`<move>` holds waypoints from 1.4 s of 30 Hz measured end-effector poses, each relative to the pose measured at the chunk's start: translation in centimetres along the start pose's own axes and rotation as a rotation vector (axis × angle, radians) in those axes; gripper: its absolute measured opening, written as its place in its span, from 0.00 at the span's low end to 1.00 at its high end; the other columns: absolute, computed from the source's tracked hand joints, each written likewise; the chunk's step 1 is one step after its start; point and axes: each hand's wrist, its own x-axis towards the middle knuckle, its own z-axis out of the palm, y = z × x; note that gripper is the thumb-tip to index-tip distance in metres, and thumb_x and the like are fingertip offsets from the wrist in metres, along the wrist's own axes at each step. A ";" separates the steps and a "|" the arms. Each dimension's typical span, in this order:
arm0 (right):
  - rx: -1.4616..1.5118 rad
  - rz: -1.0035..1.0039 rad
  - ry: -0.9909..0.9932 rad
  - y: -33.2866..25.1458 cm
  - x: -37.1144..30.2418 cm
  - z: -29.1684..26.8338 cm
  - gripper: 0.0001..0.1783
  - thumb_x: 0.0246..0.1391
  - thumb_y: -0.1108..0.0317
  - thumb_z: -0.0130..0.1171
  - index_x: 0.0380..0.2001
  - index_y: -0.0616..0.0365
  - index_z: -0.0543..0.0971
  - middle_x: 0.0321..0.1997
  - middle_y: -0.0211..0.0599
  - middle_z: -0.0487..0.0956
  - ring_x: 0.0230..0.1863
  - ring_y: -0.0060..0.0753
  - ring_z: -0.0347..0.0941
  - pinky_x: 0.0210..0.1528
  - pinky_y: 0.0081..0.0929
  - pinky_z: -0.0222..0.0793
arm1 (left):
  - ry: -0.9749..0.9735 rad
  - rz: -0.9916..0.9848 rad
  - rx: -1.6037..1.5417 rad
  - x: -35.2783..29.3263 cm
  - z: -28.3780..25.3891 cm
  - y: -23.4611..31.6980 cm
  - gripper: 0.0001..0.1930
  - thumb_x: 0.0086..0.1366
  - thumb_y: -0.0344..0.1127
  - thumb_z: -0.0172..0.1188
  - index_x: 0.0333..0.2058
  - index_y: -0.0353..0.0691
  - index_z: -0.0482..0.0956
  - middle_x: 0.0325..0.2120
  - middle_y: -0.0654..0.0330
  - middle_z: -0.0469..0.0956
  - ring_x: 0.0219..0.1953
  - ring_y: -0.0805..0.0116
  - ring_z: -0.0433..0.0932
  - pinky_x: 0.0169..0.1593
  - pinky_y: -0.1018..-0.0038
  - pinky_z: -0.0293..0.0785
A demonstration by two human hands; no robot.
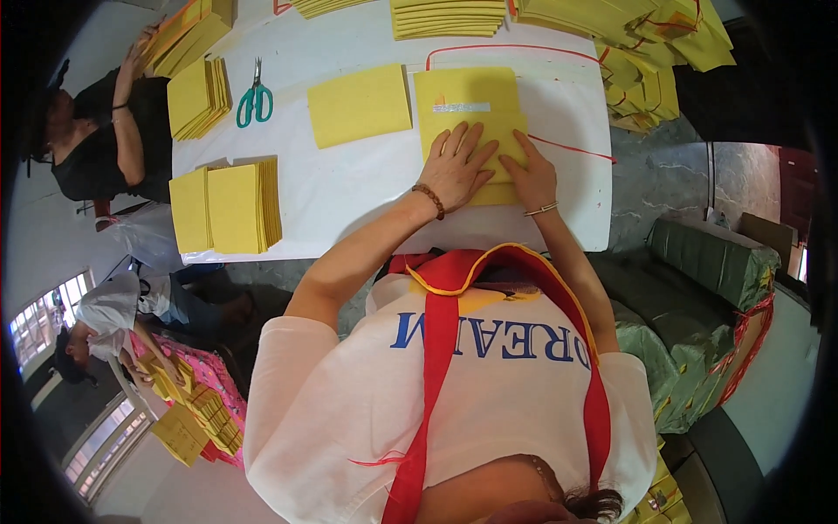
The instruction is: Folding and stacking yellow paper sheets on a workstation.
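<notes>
A stack of yellow paper (pixel 478 87) lies in front of me on the white table. It has a silvery strip and a small orange print on top, and a yellow flap or sheet crosses its middle. My left hand (pixel 459 166) rests flat on it with fingers spread. Beside it my right hand (pixel 531 175) presses on the right edge, its fingers outstretched and thumb toward the left hand. Neither hand grips anything. Red string (pixel 541 48) runs behind the stack and out from its right side. Just left lies another yellow packet (pixel 360 105).
Green-handled scissors (pixel 255 103) lie at the left of the white table (pixel 332 201). Yellow stacks (pixel 240 205) line its left side, and more bundles (pixel 447 17) stand at the far edge. Wrapped green bales (pixel 707 271) sit at right. Two other people handle yellow bundles at left.
</notes>
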 end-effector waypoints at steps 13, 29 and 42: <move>-0.583 -0.379 -0.084 -0.6 -4.1 1.0 0.38 0.54 0.44 0.45 0.61 0.58 0.56 0.67 0.37 0.52 0.68 0.35 0.44 0.61 0.63 0.33 | -0.001 0.082 -0.148 -0.4 -0.4 -1.0 0.28 0.53 0.43 0.58 0.54 0.46 0.66 0.55 0.51 0.60 0.56 0.52 0.57 0.56 0.58 0.54; -0.210 -0.520 0.299 -0.8 -4.7 -1.6 0.14 0.45 0.66 0.57 0.39 0.51 0.75 0.39 0.31 0.73 0.40 0.33 0.67 0.42 0.33 0.56 | 0.300 0.282 -0.210 1.9 -6.9 -2.6 0.24 0.47 0.23 0.53 0.47 0.33 0.69 0.40 0.53 0.75 0.41 0.55 0.72 0.45 0.66 0.69; -0.397 -0.479 0.171 0.2 -4.3 -0.8 0.11 0.42 0.61 0.61 0.32 0.46 0.78 0.36 0.23 0.73 0.43 0.28 0.65 0.46 0.34 0.52 | 0.121 -0.002 0.207 -4.7 -6.3 -14.7 0.30 0.45 0.23 0.58 0.51 0.41 0.69 0.49 0.57 0.71 0.48 0.57 0.69 0.50 0.64 0.65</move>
